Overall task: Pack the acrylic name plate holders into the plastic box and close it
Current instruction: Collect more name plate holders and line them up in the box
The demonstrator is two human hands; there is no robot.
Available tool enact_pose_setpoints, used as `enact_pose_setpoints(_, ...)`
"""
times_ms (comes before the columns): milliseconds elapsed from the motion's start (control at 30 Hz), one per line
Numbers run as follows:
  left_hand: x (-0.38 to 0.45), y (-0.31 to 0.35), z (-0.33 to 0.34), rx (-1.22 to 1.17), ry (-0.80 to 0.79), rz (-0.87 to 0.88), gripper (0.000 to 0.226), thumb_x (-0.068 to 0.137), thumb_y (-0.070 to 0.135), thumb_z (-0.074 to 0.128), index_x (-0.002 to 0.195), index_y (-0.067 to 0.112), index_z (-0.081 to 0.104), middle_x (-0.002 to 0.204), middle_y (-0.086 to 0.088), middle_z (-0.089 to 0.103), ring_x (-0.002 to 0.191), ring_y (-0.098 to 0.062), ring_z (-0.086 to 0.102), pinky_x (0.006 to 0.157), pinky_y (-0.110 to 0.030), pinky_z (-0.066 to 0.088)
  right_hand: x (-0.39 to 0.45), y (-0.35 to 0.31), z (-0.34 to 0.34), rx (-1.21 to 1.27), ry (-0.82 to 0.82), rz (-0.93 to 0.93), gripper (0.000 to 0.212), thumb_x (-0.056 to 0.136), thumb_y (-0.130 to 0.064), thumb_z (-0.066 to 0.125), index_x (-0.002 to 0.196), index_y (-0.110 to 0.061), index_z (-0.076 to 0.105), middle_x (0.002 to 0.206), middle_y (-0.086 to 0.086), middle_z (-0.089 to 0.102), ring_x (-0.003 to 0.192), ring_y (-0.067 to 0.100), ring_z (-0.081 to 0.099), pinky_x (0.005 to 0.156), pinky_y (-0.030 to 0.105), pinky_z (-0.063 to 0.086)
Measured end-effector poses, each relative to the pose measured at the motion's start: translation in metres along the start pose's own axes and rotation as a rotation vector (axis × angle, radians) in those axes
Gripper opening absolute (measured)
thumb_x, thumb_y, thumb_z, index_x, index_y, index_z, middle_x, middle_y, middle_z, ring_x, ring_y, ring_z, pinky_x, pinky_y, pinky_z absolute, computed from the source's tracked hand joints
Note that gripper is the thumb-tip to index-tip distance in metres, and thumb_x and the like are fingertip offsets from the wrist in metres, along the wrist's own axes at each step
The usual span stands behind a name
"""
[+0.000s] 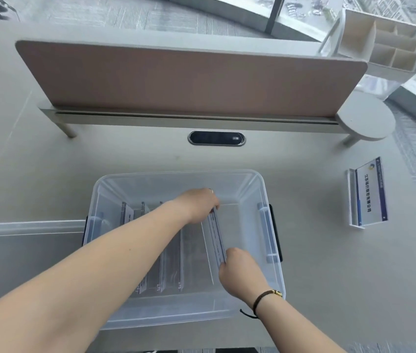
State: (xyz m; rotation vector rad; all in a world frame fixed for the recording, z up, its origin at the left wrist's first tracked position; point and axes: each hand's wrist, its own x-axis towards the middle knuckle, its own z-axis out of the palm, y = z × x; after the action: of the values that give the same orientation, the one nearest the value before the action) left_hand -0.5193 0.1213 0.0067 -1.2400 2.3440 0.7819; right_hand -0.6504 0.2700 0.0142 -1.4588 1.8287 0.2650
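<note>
My left hand (201,205) and right hand (237,266) pinch ends of clear acrylic name plate holder (215,235); lower level into clear plastic box (265,189), parallel to packed row.

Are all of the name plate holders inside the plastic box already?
No, one name plate holder lies on the desk to the right of the plastic box, outside it.

Five name plate holders (216,238); one box (252,179); one lid (23,225).
</note>
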Motion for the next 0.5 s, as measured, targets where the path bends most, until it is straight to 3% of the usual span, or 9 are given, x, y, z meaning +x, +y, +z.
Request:
enact_pose_setpoints(67, 0.001, -0.001, 0.0, -0.002, 0.005, 0.003, 0.046, 0.088, -0.008, 0.042, 0.12, 0.018, 0.062, 0.124, -0.006, 0.056, 0.1, -0.028, 0.063, 0.083, -0.04, 0.053, 0.002, -0.001, 0.003, 0.015, -0.008, -0.003, 0.027, 0.086, -0.01, 0.045, 0.063, -0.014, 0.033, 0.063, 0.002, 0.042, 0.051, 0.018, 0.036, 0.044, 0.027, 0.027)
enact_pose_setpoints(133, 0.0, -0.002, -0.001, -0.001, -0.012, -0.014, 0.051, 0.088, -0.009, 0.039, 0.127, 0.019, 0.058, 0.127, -0.005, 0.055, 0.104, -0.026, 0.061, 0.084, -0.038, 0.052, 0.002, -0.001, 0.005, 0.055, -0.021, -0.008, 0.021, 0.089, -0.018, 0.047, 0.069, -0.013, 0.043, 0.069, 0.004, 0.051, 0.057, 0.023, 0.045, 0.051, 0.033, 0.039)
enact_pose_setpoints(200, -0.003, -0.004, -0.002, -0.029, -0.017, -0.041, 0.06, 0.088, -0.008, 0.036, 0.136, 0.025, 0.05, 0.13, -0.004, 0.055, 0.108, -0.026, 0.06, 0.08, -0.035, 0.05, 0.005, 0.002, 0.006, 0.116, -0.058, -0.008, 0.021, 0.091, -0.026, 0.049, 0.098, -0.011, 0.061, 0.086, 0.007, 0.063, 0.071, 0.025, 0.057, 0.062, 0.033, 0.047)
enact_pose_setpoints(267, -0.008, -0.01, -0.002, -0.096, -0.005, -0.07, 0.063, 0.091, -0.004, 0.036, 0.141, 0.033, 0.041, 0.129, -0.004, 0.056, 0.104, -0.026, 0.06, 0.073, -0.033, 0.048, 0.008, 0.005, 0.005, 0.208, -0.121, 0.006, 0.043, 0.091, -0.03, 0.05, 0.131, -0.014, 0.054, 0.091, 0.003, 0.063, 0.072, 0.017, 0.059, 0.061, 0.027, 0.046)
enact_pose_setpoints(333, -0.016, -0.019, -0.003, -0.144, 0.029, -0.099, 0.061, 0.094, 0.002, 0.038, 0.143, 0.039, 0.035, 0.135, -0.004, 0.054, 0.103, -0.028, 0.059, 0.077, -0.037, 0.051, 0.011, 0.004, 0.0, 0.319, -0.16, 0.013, 0.053, 0.093, -0.035, 0.051, 0.143, -0.019, 0.044, 0.098, 0.0, 0.064, 0.081, 0.015, 0.062, 0.067, 0.024, 0.047)
enact_pose_setpoints(400, -0.026, -0.03, -0.005, -0.135, 0.071, -0.14, 0.056, 0.097, 0.009, 0.037, 0.143, 0.041, 0.034, 0.141, -0.002, 0.052, 0.109, -0.03, 0.059, 0.085, -0.041, 0.052, 0.013, 0.0, -0.007, 0.446, -0.166, 0.018, 0.053, 0.097, -0.038, 0.049, 0.148, -0.026, 0.038, 0.119, 0.002, 0.064, 0.098, 0.016, 0.061, 0.074, 0.021, 0.048)
enact_pose_setpoints(433, -0.031, -0.035, -0.007, -0.101, 0.097, -0.159, 0.052, 0.099, 0.014, 0.036, 0.143, 0.041, 0.035, 0.141, -0.002, 0.052, 0.111, -0.029, 0.058, 0.086, -0.041, 0.052, 0.014, -0.002, -0.009, 0.524, -0.172, 0.027, 0.051, 0.099, -0.038, 0.048, 0.148, -0.029, 0.036, 0.122, 0.001, 0.062, 0.102, 0.019, 0.061, 0.077, 0.022, 0.051)
enact_pose_setpoints(500, -0.042, -0.046, -0.012, -0.027, 0.145, -0.19, 0.046, 0.102, 0.021, 0.033, 0.145, 0.038, 0.037, 0.139, -0.001, 0.055, 0.114, -0.027, 0.058, 0.085, -0.039, 0.051, 0.014, -0.007, -0.012, 0.661, -0.18, 0.067, 0.049, 0.101, -0.038, 0.046, 0.148, -0.034, 0.035, 0.116, -0.003, 0.06, 0.118, 0.031, 0.059, 0.088, 0.04, 0.057)
